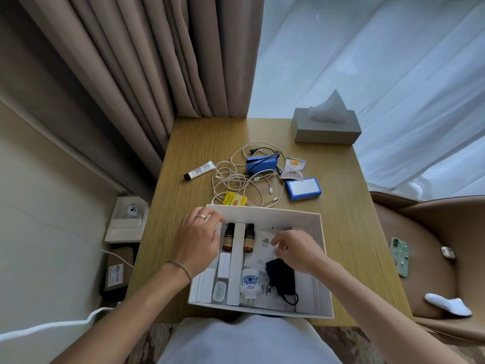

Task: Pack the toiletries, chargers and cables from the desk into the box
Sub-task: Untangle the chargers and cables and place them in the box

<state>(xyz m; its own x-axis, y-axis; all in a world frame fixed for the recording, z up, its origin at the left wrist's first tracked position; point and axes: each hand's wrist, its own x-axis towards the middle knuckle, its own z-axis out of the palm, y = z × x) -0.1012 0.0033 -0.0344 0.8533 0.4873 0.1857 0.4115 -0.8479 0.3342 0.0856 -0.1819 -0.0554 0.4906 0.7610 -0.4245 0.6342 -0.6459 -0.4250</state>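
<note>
A white open box (322,248) sits at the desk's near edge. Inside are two brown bottles (228,237), a white charger with a blue flower print (249,283), a small white case (219,291), a black mask (282,278) and white packets (263,241). My left hand (196,240) rests over the box's far left corner, fingers relaxed. My right hand (294,249) is inside the box, fingertips pinching a white packet. Behind the box on the desk lie tangled white cables (236,182), a white tube (199,170), a blue charger (261,164) and a blue-edged box (303,189).
A yellow tea sachet (234,199) and a snack packet (292,168) lie among the cables. A grey tissue box (325,126) stands at the desk's (199,143) back right. Curtains hang behind. A brown chair (430,245) on the right holds a phone (400,256).
</note>
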